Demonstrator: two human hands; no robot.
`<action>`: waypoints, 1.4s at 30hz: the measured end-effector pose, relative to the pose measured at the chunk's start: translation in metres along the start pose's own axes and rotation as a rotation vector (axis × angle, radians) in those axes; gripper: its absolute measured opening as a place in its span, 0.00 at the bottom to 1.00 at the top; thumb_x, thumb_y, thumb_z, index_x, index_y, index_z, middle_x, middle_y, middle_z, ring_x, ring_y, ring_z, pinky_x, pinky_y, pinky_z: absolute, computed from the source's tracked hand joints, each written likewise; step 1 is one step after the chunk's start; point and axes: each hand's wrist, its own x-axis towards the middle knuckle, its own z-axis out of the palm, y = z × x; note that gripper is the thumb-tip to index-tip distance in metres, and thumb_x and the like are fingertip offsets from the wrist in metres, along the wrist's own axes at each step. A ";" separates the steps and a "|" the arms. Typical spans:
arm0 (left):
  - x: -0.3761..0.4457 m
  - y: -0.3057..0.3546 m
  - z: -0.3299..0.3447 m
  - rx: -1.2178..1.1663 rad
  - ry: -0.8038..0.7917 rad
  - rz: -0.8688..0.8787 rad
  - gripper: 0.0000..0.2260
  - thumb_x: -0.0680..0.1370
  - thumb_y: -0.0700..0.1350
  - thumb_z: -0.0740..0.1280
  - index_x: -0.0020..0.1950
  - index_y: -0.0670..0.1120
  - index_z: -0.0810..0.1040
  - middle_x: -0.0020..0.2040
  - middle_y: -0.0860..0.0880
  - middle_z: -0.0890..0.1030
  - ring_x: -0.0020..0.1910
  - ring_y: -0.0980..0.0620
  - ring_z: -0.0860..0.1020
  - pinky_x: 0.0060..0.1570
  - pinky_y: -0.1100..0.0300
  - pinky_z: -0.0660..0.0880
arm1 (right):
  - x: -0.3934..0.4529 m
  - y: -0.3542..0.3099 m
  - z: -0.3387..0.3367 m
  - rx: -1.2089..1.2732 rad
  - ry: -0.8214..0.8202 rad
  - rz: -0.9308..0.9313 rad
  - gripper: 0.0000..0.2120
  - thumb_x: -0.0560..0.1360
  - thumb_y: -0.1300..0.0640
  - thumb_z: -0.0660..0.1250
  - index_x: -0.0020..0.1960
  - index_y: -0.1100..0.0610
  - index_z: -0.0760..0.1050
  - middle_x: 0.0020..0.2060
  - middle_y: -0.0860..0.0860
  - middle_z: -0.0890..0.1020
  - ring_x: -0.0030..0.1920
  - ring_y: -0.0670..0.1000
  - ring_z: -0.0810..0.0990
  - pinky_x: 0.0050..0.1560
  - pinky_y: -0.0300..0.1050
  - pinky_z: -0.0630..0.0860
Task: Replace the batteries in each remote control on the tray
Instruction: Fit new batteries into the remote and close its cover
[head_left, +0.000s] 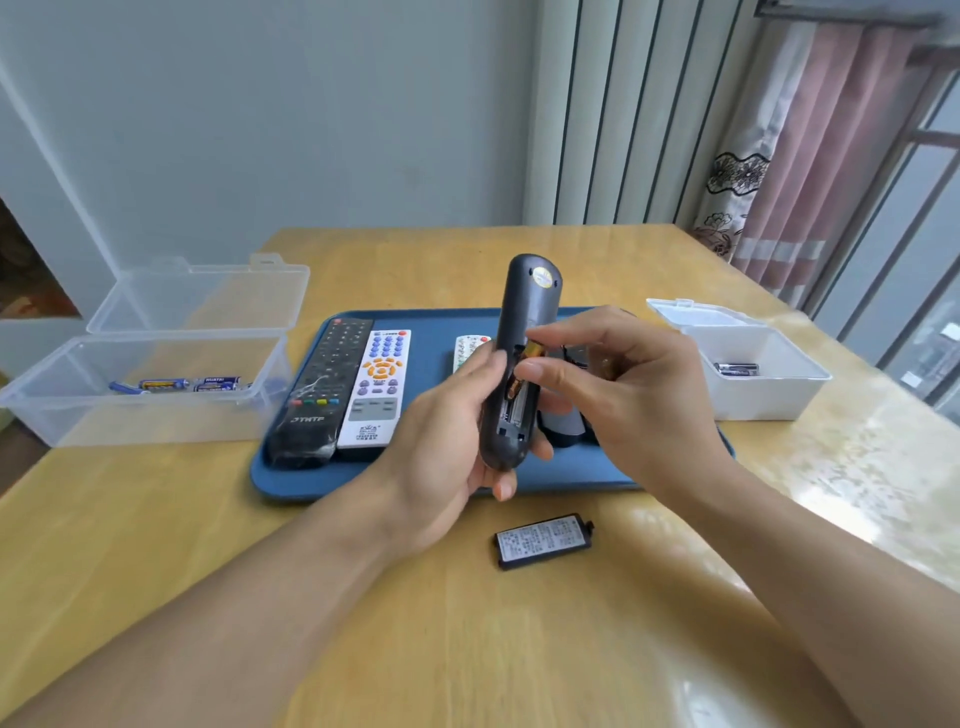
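Forearms enter from the lower left and lower right corners of the frame, meeting above the middle of a wooden table.

Battery cover, black with a printed label, lies flat on the table in the lower centre, just in front of the tray and apart from both hands.

Left hand, centre of the frame: fingers and thumb wrapped around the lower half of a dark grey remote, held upright with its back to the camera and the battery bay uncovered.

Right hand, just right of centre: thumb and forefinger pinch a gold battery at the upper end of the open bay; the remaining fingers are loosely curled. Whether the battery is fully seated cannot be told.

Blue tray, behind the hands at mid-frame. On its left part, side by side and touching: a black remote in clear wrap and a white remote with blue and orange keys. A small white remote shows partly behind the left hand. Further dark items on the right part of the tray are mostly hidden by the right hand.

Clear lidded box, left edge of the frame, lid up, holding several blue batteries.

White box, right of the tray, lid up, holding dark batteries.

Curtain, upper right.
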 end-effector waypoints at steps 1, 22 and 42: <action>-0.001 0.000 0.000 0.013 0.002 0.009 0.17 0.87 0.51 0.52 0.68 0.51 0.76 0.47 0.45 0.83 0.37 0.48 0.79 0.24 0.61 0.64 | 0.001 0.001 -0.002 -0.032 -0.017 -0.013 0.09 0.66 0.55 0.78 0.45 0.49 0.85 0.39 0.56 0.80 0.32 0.58 0.74 0.35 0.37 0.79; -0.002 0.000 0.000 -0.065 -0.062 -0.096 0.16 0.87 0.48 0.51 0.71 0.51 0.73 0.62 0.43 0.83 0.56 0.40 0.84 0.36 0.45 0.82 | 0.008 0.012 -0.011 -0.086 -0.141 0.082 0.08 0.66 0.51 0.77 0.44 0.51 0.86 0.33 0.55 0.76 0.34 0.45 0.73 0.38 0.34 0.70; 0.000 0.014 -0.004 -0.135 0.162 0.034 0.14 0.86 0.50 0.56 0.67 0.45 0.72 0.57 0.45 0.86 0.53 0.41 0.85 0.41 0.38 0.82 | 0.016 0.006 -0.027 0.131 -0.207 0.331 0.08 0.79 0.61 0.65 0.57 0.54 0.76 0.46 0.55 0.86 0.46 0.55 0.69 0.46 0.47 0.65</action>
